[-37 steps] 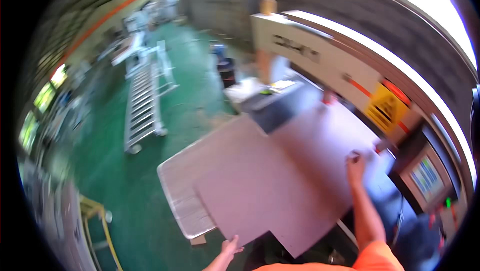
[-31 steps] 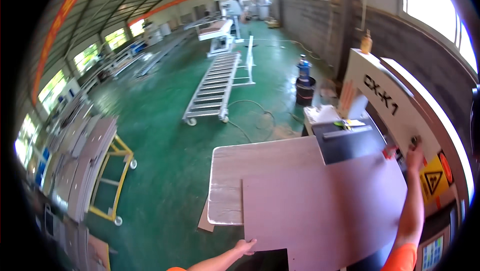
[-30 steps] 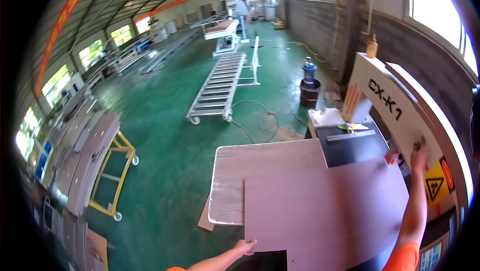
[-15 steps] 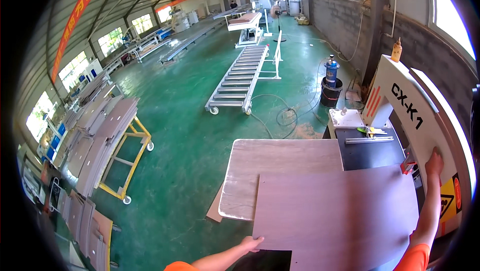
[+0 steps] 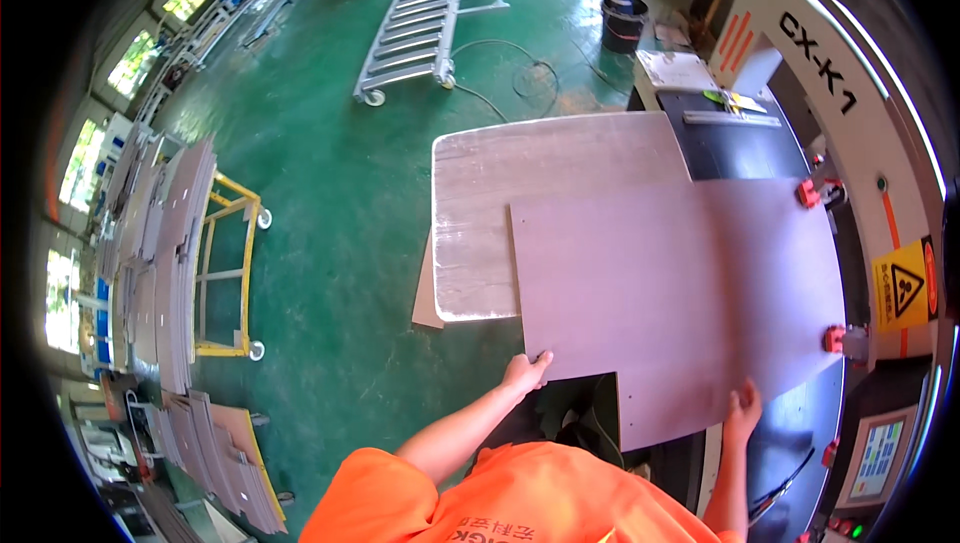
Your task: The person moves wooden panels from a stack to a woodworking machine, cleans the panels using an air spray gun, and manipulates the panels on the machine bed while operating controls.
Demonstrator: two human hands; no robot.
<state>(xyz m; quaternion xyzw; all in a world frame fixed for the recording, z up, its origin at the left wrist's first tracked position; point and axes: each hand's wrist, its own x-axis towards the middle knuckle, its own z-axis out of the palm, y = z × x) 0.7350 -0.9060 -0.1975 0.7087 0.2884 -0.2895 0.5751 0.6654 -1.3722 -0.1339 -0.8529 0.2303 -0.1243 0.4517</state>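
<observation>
Head view is showing you gripping a large pale panel (image 5: 680, 293) at its near edge: your left hand (image 5: 527, 371) is pinching the near left corner, fingers curled over the edge, and your right hand (image 5: 742, 411) is lying on the top face by the near right corner, though you cannot tell how far its fingers are wrapping the edge, since only the back of the hand is showing. The panel is lying flat, a rectangular notch cut out of its near side between your hands, and it is overlapping a second, wood-grained board (image 5: 520, 203) that is sitting beneath it and sticking out to the left and far side. Under that board a thin brownish sheet (image 5: 424, 293) is peeking out, mostly covered. The panel is hiding most of the dark machine worktop (image 5: 735, 148), and its right edge is meeting two red stops (image 5: 808, 193) on the white machine housing (image 5: 830, 73). A control screen (image 5: 880, 453) is being cut off at the lower right rim. Your orange shirt (image 5: 500, 503) is blocking the floor below the notch. Stacked panels on a yellow trolley (image 5: 225, 283) are bending toward the left rim, hard to count.
</observation>
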